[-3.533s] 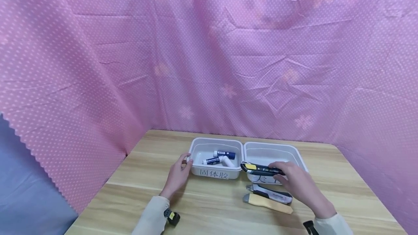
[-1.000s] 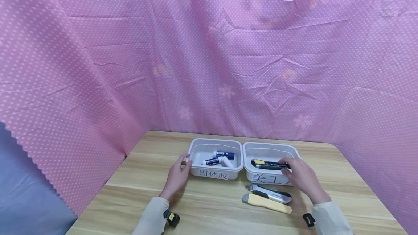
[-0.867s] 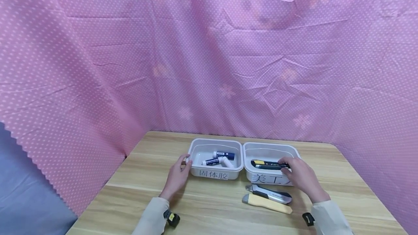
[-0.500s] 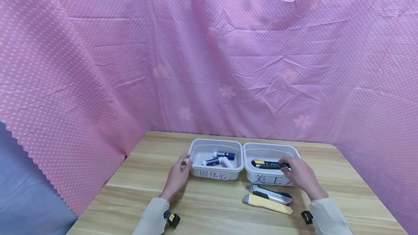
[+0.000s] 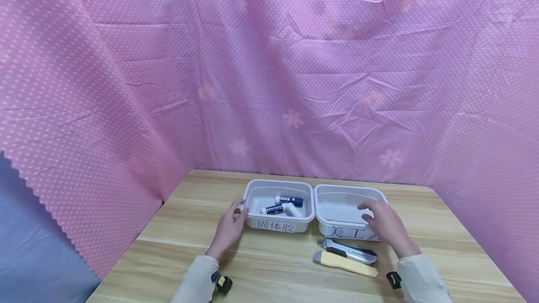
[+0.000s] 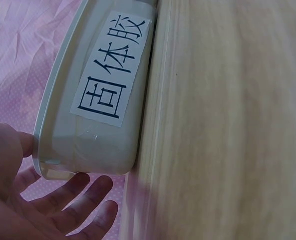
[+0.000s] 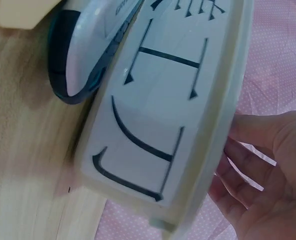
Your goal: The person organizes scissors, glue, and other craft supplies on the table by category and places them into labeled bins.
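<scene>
Gripping the near left corner of the left box [image 5: 302, 226], the left hand [image 5: 229, 227] has its thumb on the rim and its other fingers along the short side. The right hand [image 5: 388, 226] is released: its thumb and forefinger stand apart over the near right part of the right box [image 5: 345, 194], with nothing between them. The two white boxes sit side by side on the wooden desk [image 5: 185, 251], their rims meeting or nearly so, each with a paper label of large black characters on its near wall. Three glue sticks lie inside the left box: a blue one [image 5: 290, 200] with a white end toward the back, another blue one [image 5: 273, 209] nearer the front, and a mostly white piece [image 5: 294, 209] beside it. In front of the right box, a silver and black cutter [image 5: 351, 252] lies on the desk, with a yellow cutter [image 5: 347, 263] just beside it on the near side. A pink dotted curtain [image 5: 252, 69] hangs behind the desk.
</scene>
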Motion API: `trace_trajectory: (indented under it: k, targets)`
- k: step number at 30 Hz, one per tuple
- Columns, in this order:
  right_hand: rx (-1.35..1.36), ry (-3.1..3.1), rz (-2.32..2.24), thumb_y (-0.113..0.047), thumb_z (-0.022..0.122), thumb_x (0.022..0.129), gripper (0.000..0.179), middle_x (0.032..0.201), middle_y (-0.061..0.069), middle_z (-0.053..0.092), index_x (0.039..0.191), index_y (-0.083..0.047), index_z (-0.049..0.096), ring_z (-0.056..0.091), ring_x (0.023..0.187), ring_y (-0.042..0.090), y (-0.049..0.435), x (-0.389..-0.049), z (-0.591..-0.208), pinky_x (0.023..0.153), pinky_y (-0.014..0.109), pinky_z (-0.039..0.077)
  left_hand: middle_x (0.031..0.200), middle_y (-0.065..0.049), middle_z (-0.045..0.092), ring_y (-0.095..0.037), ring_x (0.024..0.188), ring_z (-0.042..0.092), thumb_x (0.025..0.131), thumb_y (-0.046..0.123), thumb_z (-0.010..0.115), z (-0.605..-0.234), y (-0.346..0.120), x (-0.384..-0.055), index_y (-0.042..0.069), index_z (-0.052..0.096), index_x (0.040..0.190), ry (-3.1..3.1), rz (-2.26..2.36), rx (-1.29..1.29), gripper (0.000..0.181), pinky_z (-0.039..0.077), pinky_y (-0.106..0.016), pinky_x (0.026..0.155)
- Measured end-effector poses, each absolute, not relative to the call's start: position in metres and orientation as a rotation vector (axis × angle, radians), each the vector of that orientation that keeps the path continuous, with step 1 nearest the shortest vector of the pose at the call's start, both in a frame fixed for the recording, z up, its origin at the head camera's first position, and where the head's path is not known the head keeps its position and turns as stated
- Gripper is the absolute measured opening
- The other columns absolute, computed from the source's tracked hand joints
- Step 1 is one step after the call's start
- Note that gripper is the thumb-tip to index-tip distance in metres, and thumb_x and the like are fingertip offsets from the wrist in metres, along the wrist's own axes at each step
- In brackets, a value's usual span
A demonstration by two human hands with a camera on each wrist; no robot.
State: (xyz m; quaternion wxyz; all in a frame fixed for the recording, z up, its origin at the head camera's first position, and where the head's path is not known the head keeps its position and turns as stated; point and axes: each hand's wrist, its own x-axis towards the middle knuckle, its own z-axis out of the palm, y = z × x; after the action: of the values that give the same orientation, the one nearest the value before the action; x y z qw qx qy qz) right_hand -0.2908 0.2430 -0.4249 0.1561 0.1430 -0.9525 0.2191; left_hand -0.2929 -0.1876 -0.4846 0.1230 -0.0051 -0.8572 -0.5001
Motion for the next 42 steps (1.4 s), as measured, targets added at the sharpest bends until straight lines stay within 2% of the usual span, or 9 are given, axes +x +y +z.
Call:
trace_trajectory:
  k: [9,21,29,35,42]
  targets:
    - [0.422,-2.704,0.64,0.003,0.075,0.087,0.023,0.11,0.018,0.074,0.109,-0.001,0.074,0.067,0.107,0.041,0.242,-0.286,-0.425,0.09,0.06,0.053,0.129,-0.023,0.064,-0.031,0.106,0.07,0.106,0.033,0.054,-0.486,-0.189,-0.29,0.015,0.051,0.148,-2.51,-1.472,-0.001,0.045,0.06,-0.041,0.087]
    - [0.453,-2.628,0.658,0.0,0.076,0.088,0.023,0.111,0.017,0.073,0.111,-0.001,0.074,0.067,0.107,0.039,0.24,-0.275,-0.423,0.092,0.059,0.053,0.126,-0.023,0.066,-0.028,0.1,0.071,0.106,0.031,0.056,-0.486,-0.189,-0.289,0.014,0.052,0.147,-2.502,-1.446,-0.001,0.045,0.059,-0.038,0.08]
    - [0.433,-2.622,0.653,-0.006,0.077,0.09,0.022,0.111,0.016,0.073,0.112,-0.003,0.073,0.067,0.105,0.037,0.238,-0.265,-0.424,0.089,0.058,0.054,0.127,-0.022,0.065,-0.028,0.101,0.07,0.106,0.033,0.055,-0.486,-0.189,-0.287,0.015,0.052,0.147,-2.507,-1.439,0.008,0.045,0.059,-0.039,0.081]
    - [0.447,-2.601,0.662,-0.011,0.079,0.089,0.025,0.108,0.012,0.072,0.112,-0.005,0.073,0.067,0.103,0.033,0.238,-0.259,-0.431,0.086,0.055,0.056,0.126,-0.022,0.066,-0.03,0.102,0.071,0.106,0.034,0.055,-0.486,-0.188,-0.286,0.016,0.052,0.147,-2.507,-1.434,0.024,0.044,0.059,-0.04,0.083]
    - [0.533,-2.529,0.646,-0.012,0.082,0.086,0.018,0.099,0.003,0.074,0.103,-0.01,0.077,0.069,0.093,0.025,0.236,-0.251,-0.438,0.081,0.049,0.057,0.129,-0.022,0.064,-0.031,0.106,0.069,0.107,0.032,0.054,-0.484,-0.188,-0.284,0.016,0.051,0.149,-2.512,-1.455,0.023,0.045,0.06,-0.043,0.087]
